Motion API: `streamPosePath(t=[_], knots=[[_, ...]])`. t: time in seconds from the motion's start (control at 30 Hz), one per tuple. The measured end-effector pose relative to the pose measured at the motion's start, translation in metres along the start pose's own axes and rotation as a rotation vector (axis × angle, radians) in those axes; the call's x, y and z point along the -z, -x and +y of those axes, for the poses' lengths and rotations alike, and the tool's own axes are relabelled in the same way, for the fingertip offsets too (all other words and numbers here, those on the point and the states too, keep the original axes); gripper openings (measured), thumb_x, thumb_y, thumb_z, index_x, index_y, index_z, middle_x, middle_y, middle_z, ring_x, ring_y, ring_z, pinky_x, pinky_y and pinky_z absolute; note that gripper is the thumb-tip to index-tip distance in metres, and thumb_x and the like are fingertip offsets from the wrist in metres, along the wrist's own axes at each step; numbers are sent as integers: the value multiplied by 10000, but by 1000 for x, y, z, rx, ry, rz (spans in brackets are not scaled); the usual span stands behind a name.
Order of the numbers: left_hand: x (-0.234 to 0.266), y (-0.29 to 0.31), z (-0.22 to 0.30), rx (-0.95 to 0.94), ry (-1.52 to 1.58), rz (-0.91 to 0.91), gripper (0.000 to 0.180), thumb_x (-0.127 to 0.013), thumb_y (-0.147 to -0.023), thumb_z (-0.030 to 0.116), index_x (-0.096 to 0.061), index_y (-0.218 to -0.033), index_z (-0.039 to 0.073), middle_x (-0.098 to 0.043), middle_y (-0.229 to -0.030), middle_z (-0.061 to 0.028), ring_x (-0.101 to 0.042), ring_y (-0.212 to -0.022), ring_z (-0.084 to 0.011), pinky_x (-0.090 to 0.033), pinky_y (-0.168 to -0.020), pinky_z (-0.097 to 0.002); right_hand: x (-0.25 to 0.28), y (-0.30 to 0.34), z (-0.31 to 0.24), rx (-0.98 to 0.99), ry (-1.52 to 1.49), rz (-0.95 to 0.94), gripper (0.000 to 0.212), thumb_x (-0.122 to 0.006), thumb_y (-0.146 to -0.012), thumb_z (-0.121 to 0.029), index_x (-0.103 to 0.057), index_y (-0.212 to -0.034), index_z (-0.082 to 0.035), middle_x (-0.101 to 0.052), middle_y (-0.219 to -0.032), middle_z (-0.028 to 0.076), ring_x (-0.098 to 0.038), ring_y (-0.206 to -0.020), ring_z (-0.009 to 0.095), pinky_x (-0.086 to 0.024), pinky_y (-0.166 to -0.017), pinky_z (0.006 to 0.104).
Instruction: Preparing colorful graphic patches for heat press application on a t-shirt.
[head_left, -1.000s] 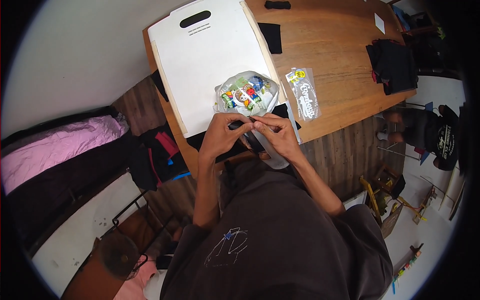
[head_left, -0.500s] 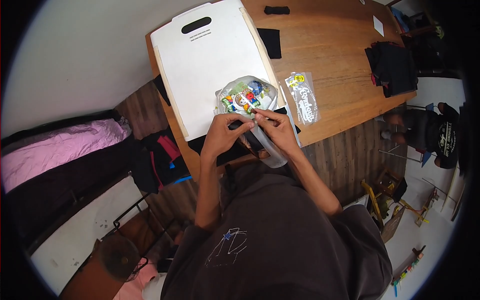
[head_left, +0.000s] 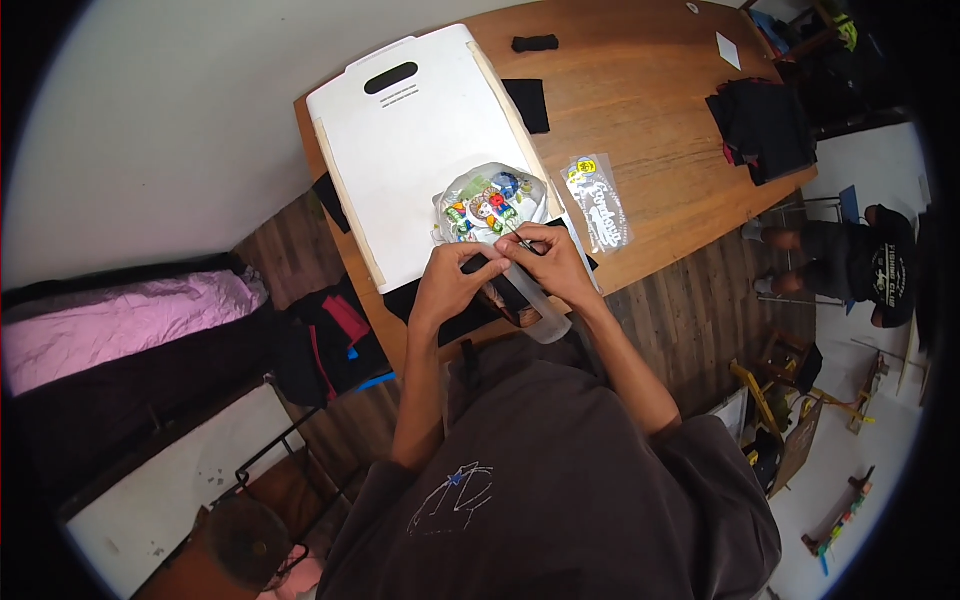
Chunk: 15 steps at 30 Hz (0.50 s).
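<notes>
A curled sheet of clear plastic film (head_left: 492, 203) with colourful printed figures is held up between my hands, over the near end of a white panel (head_left: 400, 150). My left hand (head_left: 458, 283) pinches the film, thumb and forefinger pressed together. Close beside it, my right hand (head_left: 553, 262) has its fingers closed at the film's edge. A thin dark sliver shows by those fingertips, too small to name. Below the hands, the film's near part rolls into a pale tube (head_left: 545, 325), with a darker printed area next to it.
On the wooden table (head_left: 640, 90) lie another printed clear film (head_left: 597, 205), a black folded cloth (head_left: 527, 105) and a stack of dark garments (head_left: 762, 130). More dark garments (head_left: 325, 340) are at the left. Another person (head_left: 880, 265) is at the far right.
The view has shifted slightly. My hands stay close together at the film, with the right fingers slightly shifted and the dark sliver showing more plainly.
</notes>
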<state>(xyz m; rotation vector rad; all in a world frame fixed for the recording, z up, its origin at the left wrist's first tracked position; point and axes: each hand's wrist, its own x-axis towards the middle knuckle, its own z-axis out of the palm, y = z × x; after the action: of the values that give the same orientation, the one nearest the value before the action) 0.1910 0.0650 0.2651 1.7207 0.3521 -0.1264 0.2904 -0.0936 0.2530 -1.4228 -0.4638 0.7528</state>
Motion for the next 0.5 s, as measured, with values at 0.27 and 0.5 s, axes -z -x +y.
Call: streamPosePath(t=[0.27, 0.5], knots=[[1, -1, -19, -5, 114, 23, 185, -699, -911, 165, -723, -927, -18, -720, -819, -43, -625, -767, -75, -490, -721, -247, 5, -6, -5, -73, 10, 135, 247, -714, -910, -219, -714, -950, 25, -703, -857, 18, -563, -822, 50, -461, -750, 238], [-1, 0, -22, -15, 94, 137, 193, -693, -920, 171, -715, -934, -20, -718, -836, -55, -630, -826, -94, -491, -788, -265, 19, -18, 1, -125, 130, -112, 397, -467, -1045, -339, -670, -1207, -37, -530, -773, -68, -351, -581, 12, -291, -520, 192]])
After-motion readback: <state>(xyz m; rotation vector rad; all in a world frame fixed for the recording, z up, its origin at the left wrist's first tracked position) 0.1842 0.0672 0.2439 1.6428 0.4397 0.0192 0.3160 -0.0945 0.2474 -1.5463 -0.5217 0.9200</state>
